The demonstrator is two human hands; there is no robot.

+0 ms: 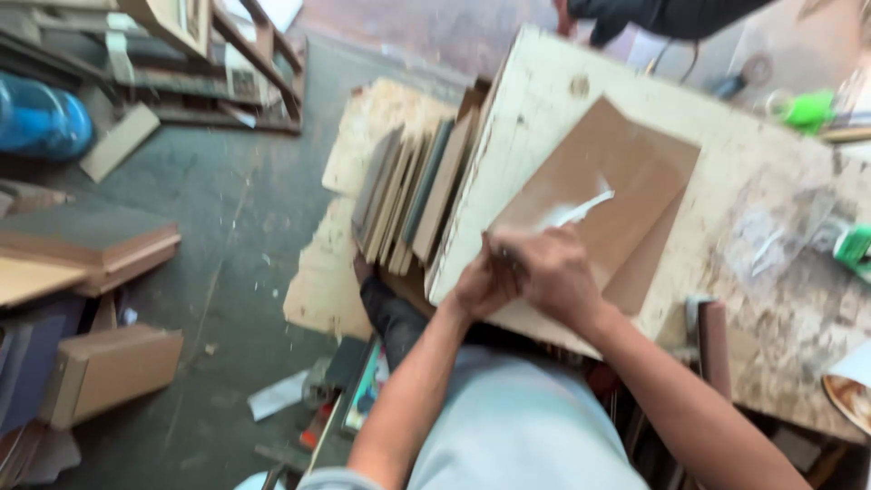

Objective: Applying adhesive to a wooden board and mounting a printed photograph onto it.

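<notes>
At the near edge of the pale, worn bench [771, 172], the left hand [481, 286] and right hand [555, 272] press together, both clenched on something small, too blurred to name, at the corner of a brown board [617, 172]. The board lies flat, smeared with white paste [576, 210], its surface within easy reach. Left of the bench, spare boards [408, 195] stand on edge, close by.

A worn workbench of pale, scratched board [744, 172] fills the right half of the scene. On it lies a flat brown rectangular hardboard panel [617, 172] with a white smear — a second brown panel [646, 263] lies under it. At the far right lies a bright green plastic thing [806, 109], and at the near right edge a dark brown wooden block [712, 336].
</notes>
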